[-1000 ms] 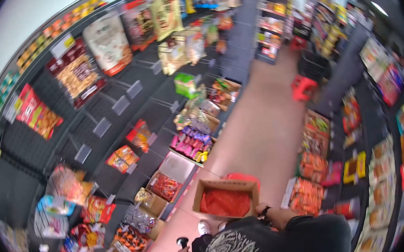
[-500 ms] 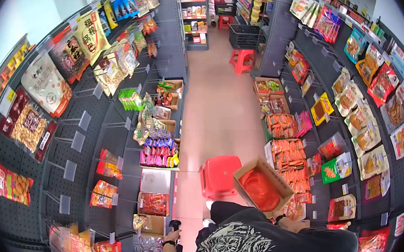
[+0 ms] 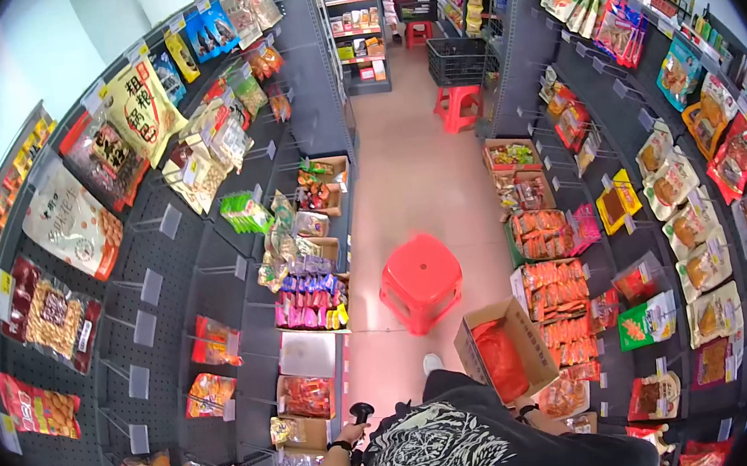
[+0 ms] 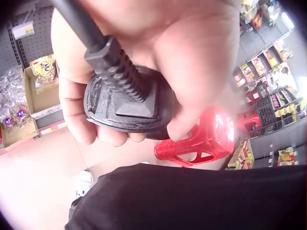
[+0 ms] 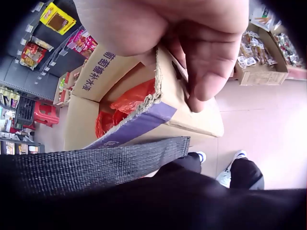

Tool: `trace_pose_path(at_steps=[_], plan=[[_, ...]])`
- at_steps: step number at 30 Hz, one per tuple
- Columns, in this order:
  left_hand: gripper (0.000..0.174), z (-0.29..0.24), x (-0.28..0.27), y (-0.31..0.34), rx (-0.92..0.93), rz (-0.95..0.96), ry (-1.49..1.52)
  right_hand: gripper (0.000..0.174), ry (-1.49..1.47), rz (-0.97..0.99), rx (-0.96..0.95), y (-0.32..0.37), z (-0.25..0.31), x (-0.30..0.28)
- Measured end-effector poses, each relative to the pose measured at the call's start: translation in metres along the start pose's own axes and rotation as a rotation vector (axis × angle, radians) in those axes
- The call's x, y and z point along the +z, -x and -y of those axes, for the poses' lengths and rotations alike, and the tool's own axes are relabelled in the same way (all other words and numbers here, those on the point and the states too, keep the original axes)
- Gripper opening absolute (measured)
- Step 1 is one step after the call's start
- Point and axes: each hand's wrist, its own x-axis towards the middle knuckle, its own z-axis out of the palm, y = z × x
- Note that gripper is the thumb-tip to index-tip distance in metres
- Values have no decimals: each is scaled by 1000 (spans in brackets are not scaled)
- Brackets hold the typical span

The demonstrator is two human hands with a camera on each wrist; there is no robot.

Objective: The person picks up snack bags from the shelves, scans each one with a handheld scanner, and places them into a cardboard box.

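Note:
In the left wrist view my left hand (image 4: 144, 52) has its fingers curled round a black round-headed object (image 4: 129, 103) with a thick black cable. The same hand (image 3: 351, 434) hangs low at the left in the head view. My right hand (image 5: 192, 43) grips the edge of an open cardboard box (image 5: 110, 72), thumb on one side of the wall and fingers on the other. A red plastic bag (image 5: 132, 98) lies inside the box. In the head view the box (image 3: 535, 343) is tilted beside the right shelf, with the right hand (image 3: 524, 406) at its near edge.
A red stool (image 3: 421, 282) stands on the aisle floor ahead, left of the box. Snack shelves line both sides, with low boxes of packets (image 3: 313, 303) at the left and orange packets (image 3: 557, 291) at the right. Farther off, a black basket (image 3: 458, 62) rests on another red stool (image 3: 459, 108).
The head view has swung round to face straight down the aisle. The box, held in the right hand, has shifted right towards the shelf, and the near stool is uncovered.

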Motion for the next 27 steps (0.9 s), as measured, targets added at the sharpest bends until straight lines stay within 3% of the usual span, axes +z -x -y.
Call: trace_pose_path(at_steps=[2, 5, 6, 8, 10, 12, 13, 15, 17, 19, 20, 22, 23, 25, 26, 27], plan=[[40, -9, -3, 2, 61, -109, -192, 32, -50, -11, -19, -42, -2, -14], [44, -18, -11, -5, -86, -70, 29, 30, -144, -5, -47, -103, -14, -28], [43, -32, -8, 3, 6, -188, 15, 29, -190, 1, -53, -130, -22, -28], [40, -37, -15, -31, -39, -252, 35, 27, -309, 49, -74, -194, -46, -10], [39, -82, -18, 0, 14, -321, 116, 26, -365, 124, -94, -210, -45, -24], [39, -104, -30, -6, -5, -302, 96, 21, -17, -369, -154, -209, -25, -25], [40, -115, -33, -7, 14, -314, 73, 21, -337, -218, -71, -210, -15, -34], [41, -145, -46, 0, 61, -290, -3, 26, -532, -39, -99, -216, 3, -58], [42, -151, -58, -24, 110, -263, 52, 28, -404, -16, -210, -239, 11, -53], [42, -168, -74, -35, 145, -223, 78, 22, -534, -5, -141, -243, 33, -60], [44, -182, -82, -32, 60, -250, -42, 23, -609, 83, -50, -241, 44, -70], [50, -174, -101, -81, 34, -202, -52, 25, -738, 239, 154, -190, 90, -137], [55, -168, -115, -107, 12, -178, -139, 25, -760, 209, 168, -163, 112, -158], [64, -206, -140, -116, -34, -193, -383, 30, 26, -17, -204, -154, 141, -190], [60, -222, -151, -116, -15, -156, -394, 30, 15, -29, -187, -167, 146, -192], [57, -243, -157, -119, -15, -197, -392, 28, -659, 6, 203, -178, 154, -188]])
